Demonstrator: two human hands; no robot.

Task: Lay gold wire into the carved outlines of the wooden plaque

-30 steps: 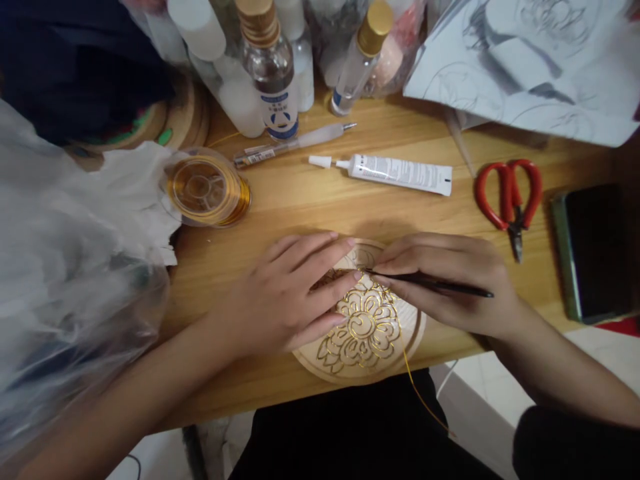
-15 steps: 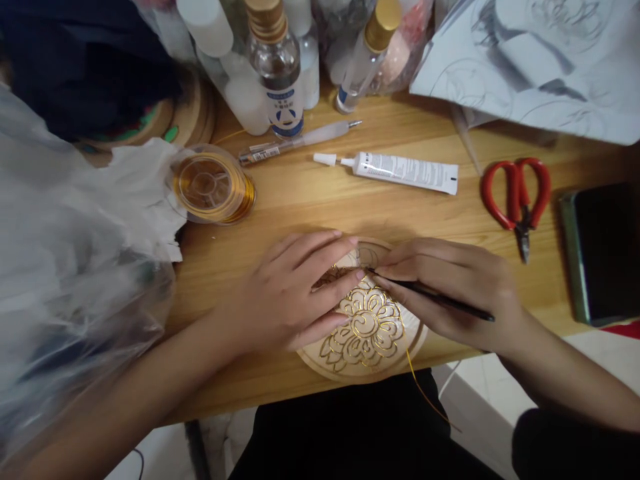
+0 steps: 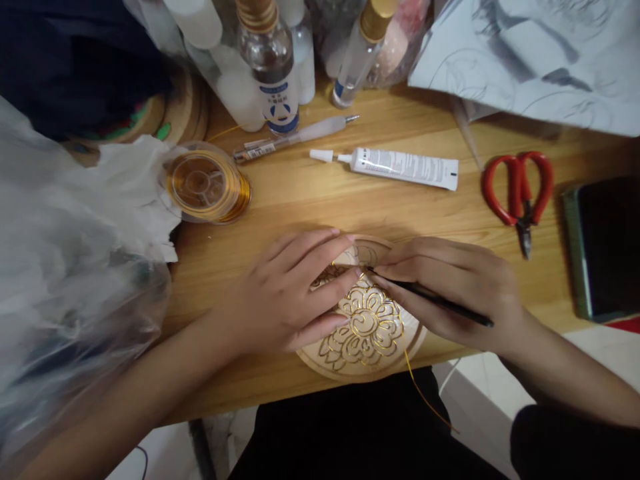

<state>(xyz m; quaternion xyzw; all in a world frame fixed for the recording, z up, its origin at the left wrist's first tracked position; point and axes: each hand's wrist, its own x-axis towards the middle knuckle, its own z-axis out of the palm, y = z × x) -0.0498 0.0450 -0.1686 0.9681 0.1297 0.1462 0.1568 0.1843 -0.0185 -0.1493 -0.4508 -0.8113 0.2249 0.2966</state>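
A round wooden board (image 3: pixel 313 360) with a flower outlined in gold wire lies at the table's front edge. My left hand (image 3: pixel 295 293) rests over its left side, fingers stretched and spread, with one fingertip beside the tool's tip. In my right hand (image 3: pixel 450 287) are slim black tweezers (image 3: pixel 445 302), pinched between thumb and fingers, their tip down at the upper part of the pattern. A loose gold wire (image 3: pixel 415 380) runs from the board's right side and hangs past the table edge. My fingers hide part of the pattern.
Behind the board lie a white glue tube (image 3: pixel 405 168), a pen (image 3: pixel 300 137) and a spool of gold wire (image 3: pixel 207 183). Red-handled pliers (image 3: pixel 520 193) and a phone (image 3: pixel 607 250) are at right. Bottles (image 3: pixel 275 80) and drawn sheets (image 3: pixel 530 73) stand at the back; plastic wrap (image 3: pixel 85 280) covers the left.
The view has shifted slightly. Both hands stay in nearly the same place on the board, the tweezers' tip still at the same part of the pattern.
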